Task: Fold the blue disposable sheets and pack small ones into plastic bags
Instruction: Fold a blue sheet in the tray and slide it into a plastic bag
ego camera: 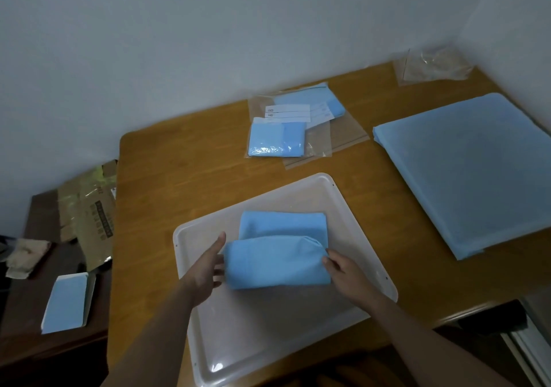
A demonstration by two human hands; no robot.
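A small blue sheet (277, 260), partly folded, lies on a white plastic tray (268, 327) on the wooden table. Its near flap is doubled over the far part. My left hand (208, 270) touches the sheet's left edge with straight fingers. My right hand (343, 273) pinches the right end of the folded flap. Further back, a clear plastic bag (278, 139) holds a folded blue sheet, and a second packed bag (313, 103) lies behind it. A stack of large blue sheets (471, 172) rests at the right.
An empty clear bag (346, 136) lies beside the packed ones, and more clear bags (432, 67) sit in the far right corner by the wall. A lower dark table at the left carries a blue-and-white packet (67, 303), torn brown packaging (92, 207) and a crumpled cloth (26, 255).
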